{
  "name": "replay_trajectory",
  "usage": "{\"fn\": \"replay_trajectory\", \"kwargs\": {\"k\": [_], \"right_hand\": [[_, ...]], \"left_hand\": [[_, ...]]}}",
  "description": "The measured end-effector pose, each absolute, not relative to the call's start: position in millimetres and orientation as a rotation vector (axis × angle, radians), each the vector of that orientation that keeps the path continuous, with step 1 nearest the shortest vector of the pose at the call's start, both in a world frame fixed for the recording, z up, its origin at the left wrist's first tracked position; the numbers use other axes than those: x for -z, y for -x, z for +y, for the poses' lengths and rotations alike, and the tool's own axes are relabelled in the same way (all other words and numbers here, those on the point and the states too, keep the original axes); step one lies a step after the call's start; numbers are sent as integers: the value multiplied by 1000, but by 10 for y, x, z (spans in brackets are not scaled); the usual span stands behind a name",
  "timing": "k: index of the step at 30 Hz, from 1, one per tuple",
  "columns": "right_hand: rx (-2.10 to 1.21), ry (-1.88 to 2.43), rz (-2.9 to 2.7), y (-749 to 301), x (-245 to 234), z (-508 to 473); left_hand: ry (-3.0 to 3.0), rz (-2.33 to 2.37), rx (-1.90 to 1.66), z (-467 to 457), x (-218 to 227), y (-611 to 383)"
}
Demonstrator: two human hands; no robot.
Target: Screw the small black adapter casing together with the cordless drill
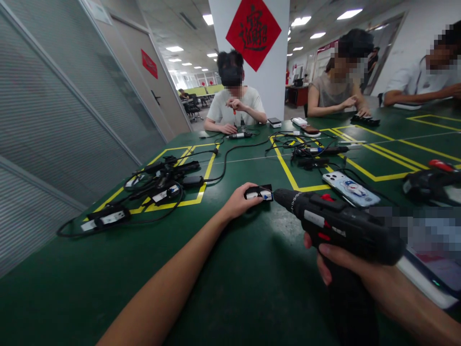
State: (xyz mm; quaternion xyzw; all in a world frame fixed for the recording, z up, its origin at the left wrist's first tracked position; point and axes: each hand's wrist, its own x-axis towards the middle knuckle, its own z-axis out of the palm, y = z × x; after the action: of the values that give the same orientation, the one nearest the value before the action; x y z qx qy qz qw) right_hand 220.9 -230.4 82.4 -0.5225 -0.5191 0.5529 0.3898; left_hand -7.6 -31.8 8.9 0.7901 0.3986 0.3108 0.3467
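Observation:
My right hand [342,262] is wrapped round the grip of a black and red cordless drill [338,223]. The drill's chuck points left and slightly away from me, at a small black device [267,192] with a white label. That device lies on the green table, and the fingers of my left hand [243,199] close around its left part. A thin bit reaches from the chuck toward the device's right end; whether its tip touches a screw is too small to tell.
Tangled black cables and devices [163,180] lie on the left. A phone [349,188] rests behind the drill, and another black tool [432,185] stands far right. More black devices [317,153] with cables lie beyond. Several people sit around the table [216,269].

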Motion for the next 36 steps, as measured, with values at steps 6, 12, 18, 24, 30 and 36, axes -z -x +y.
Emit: {"fn": "replay_trajectory", "kwargs": {"k": [6,12,18,24,30,36], "right_hand": [[-1416,1260,-1389,-2208,-819,-2312],[-1442,1293,-1376,-2217,-782,-2299],[-1447,1281,-1321,-2201,-778,-2283],[-1425,1344,-1321,-2187,-757,-2269],[-1444,1361,-1292,-2187,-751,-2274],[-1437,1303,-1232,-2160,-747,-2268]], "left_hand": [[-2027,1055,-809,-307,-92,75],[-2007,1078,-777,-320,-110,75],[-1998,1064,-786,-304,-107,80],[-1994,1056,-797,-278,-85,80],[-1996,1051,-803,-270,-84,81],[-1990,1065,-788,-279,-97,77]]}}
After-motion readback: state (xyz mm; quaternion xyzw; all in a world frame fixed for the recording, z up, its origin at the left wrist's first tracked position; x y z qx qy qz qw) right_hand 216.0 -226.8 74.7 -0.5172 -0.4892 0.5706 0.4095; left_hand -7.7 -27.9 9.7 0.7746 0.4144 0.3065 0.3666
